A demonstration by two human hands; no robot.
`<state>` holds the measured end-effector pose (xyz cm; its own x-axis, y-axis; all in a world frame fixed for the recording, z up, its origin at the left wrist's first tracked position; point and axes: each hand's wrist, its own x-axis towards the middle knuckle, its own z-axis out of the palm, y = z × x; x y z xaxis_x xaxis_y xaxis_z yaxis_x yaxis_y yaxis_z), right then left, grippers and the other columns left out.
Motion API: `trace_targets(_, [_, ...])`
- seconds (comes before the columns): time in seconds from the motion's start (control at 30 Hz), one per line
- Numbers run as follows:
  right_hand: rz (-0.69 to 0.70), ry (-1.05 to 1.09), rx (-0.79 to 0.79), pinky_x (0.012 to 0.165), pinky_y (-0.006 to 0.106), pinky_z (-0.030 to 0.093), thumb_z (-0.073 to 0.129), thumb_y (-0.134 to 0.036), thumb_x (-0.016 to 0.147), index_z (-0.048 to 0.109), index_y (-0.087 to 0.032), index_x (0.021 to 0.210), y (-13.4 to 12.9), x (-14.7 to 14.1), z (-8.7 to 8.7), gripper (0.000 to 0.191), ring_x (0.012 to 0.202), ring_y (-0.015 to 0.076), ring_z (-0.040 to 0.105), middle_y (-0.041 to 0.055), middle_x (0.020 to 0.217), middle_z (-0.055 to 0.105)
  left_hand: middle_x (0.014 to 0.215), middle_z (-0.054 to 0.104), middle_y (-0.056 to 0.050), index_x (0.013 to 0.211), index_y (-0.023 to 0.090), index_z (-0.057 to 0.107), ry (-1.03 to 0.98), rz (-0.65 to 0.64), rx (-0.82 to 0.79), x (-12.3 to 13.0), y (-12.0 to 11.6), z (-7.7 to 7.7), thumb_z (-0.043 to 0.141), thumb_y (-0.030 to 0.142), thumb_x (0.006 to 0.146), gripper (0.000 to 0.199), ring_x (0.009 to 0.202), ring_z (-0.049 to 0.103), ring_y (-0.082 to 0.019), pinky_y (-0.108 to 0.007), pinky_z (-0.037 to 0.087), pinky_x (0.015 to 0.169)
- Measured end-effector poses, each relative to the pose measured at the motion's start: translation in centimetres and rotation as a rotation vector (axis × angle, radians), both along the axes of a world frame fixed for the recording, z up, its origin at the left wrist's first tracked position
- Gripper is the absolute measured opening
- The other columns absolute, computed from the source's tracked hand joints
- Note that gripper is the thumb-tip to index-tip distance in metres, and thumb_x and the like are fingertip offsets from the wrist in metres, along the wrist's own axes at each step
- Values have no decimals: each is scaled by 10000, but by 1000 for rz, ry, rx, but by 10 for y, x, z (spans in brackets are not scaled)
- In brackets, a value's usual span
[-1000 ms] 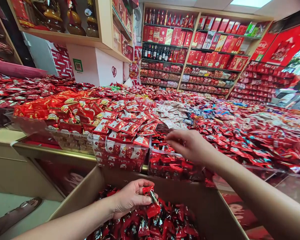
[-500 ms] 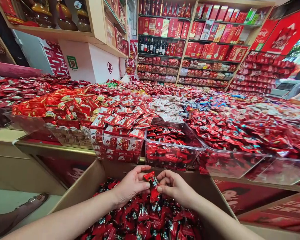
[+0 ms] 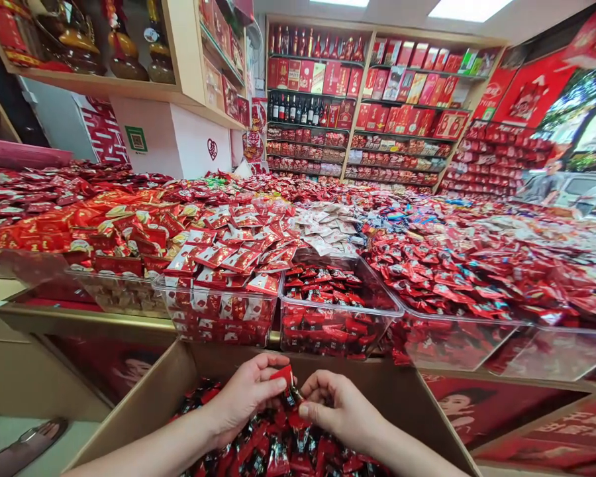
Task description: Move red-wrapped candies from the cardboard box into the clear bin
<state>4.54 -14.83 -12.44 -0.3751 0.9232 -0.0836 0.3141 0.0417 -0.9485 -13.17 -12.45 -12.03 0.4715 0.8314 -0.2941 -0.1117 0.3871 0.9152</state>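
Closest to you, your left hand (image 3: 238, 401) holds a small red packet (image 3: 289, 387), narrowed with the thumb on its upper part. Your right hand (image 3: 342, 407) is narrow too, its thumb and curled fingers pinching the lower right end of the same packet. You have the packet tilted over an open cardboard box (image 3: 382, 381), above a loose pile of red and black packets (image 3: 278, 454) inside it. Off to your left, a sandalled foot (image 3: 40, 440) shows on the pale floor (image 3: 10, 430).

Just past the box is the bench (image 3: 129, 322), with a gold-coloured edge. On it, in front of you, stands a clear bin (image 3: 342, 310) part filled with red and black packets. Just left of it, another clear tub (image 3: 218, 293) is heaped above its rim with red-and-white packets (image 3: 228, 255). Orange-red packets (image 3: 40, 228) lie farther left, and a big mound of red packets (image 3: 442, 271) spreads to the right. White packets (image 3: 328, 225) sit behind the bin.

Beyond them, wall shelves (image 3: 370, 63) carry dark bottles (image 3: 298, 109), boxes and rows of packs. Far right, a person (image 3: 550, 182) is near a light-coloured vehicle (image 3: 579, 185) outside.
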Motion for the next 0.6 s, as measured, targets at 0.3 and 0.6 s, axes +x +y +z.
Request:
trace_targets(0.3, [83, -314, 500, 593, 200, 354, 456, -174, 714, 561, -173, 713, 1, 5, 5, 105, 634, 100, 478, 0, 656, 559, 845, 577, -97, 931, 158, 456, -51, -246, -343, -4, -1, 0, 333, 514, 733, 426, 676, 568, -163, -238, 358, 559])
trace_targets(0.6, [102, -297, 592, 698, 230, 380, 412, -133, 725, 528, -193, 888, -6, 3, 11, 209, 821, 125, 458, 51, 901, 494, 651, 497, 57, 988, 215, 374, -46, -146, -219, -3, -7, -6, 568, 133, 631, 415, 541, 494, -64, -211, 356, 526])
